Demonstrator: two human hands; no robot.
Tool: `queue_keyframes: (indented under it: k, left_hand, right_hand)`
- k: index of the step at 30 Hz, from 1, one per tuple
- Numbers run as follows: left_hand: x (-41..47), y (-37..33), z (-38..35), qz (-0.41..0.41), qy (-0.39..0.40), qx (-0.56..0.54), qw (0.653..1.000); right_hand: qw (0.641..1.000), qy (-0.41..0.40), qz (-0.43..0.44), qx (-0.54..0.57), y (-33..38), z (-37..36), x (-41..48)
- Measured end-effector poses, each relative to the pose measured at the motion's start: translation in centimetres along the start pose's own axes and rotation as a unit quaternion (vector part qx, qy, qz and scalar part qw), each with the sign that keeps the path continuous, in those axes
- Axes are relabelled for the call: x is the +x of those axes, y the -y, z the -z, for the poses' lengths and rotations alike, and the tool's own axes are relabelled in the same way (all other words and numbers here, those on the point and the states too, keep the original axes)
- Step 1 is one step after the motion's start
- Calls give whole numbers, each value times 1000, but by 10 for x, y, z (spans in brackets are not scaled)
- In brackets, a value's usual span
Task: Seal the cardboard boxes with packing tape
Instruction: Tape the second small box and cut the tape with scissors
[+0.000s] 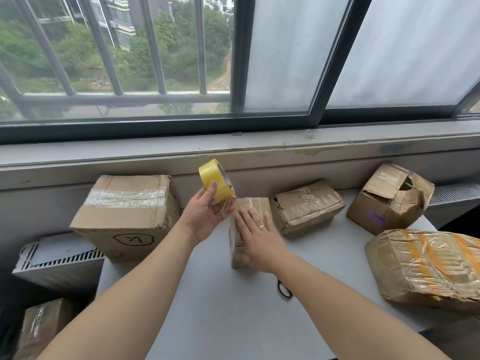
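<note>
Left hand [205, 216], palm up, grips the tape roll [217, 181] above the small box [253, 203]; right hand [259, 240] presses flat on it, fingers straight.

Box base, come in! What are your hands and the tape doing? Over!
Left hand holds yellow tape roll, raised beside small box. Right hand flat, pressing box top. Nothing blocking. Over.
</note>
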State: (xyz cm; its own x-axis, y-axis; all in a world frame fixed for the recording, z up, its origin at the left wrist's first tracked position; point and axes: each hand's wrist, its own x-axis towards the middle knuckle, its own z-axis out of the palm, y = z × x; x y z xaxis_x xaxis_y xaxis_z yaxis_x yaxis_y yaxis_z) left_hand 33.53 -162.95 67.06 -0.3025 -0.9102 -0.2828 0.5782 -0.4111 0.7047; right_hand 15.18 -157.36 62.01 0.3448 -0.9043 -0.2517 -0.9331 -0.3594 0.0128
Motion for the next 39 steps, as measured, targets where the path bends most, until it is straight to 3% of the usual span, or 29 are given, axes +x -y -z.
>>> queue_keyframes:
  k: [7, 17, 21, 28, 33, 39]
  left_hand:
    - [-6, -5, 5, -5, -20, 19, 1000]
    - [-6, -28, 10, -30, -23, 5, 999]
    - [-6, -27, 23, -30, -43, 15, 999]
    - [-4, -22, 41, -29, -72, 21, 997]
    - [3, -28, 41, -37, -84, 32, 995]
    - [9, -30, 47, -33, -87, 66, 993]
  right_hand:
    - [998, -50, 10, -23, -14, 35, 12]
    - [972, -87, -153, 154, -56, 81, 44]
    - [986, 4, -121, 114, -43, 50, 40]
    - [997, -53, 36, 32, -7, 2, 52]
    - [994, -86, 28, 69, 4, 2, 79]
    - [996, 48, 15, 78, 19, -15, 89]
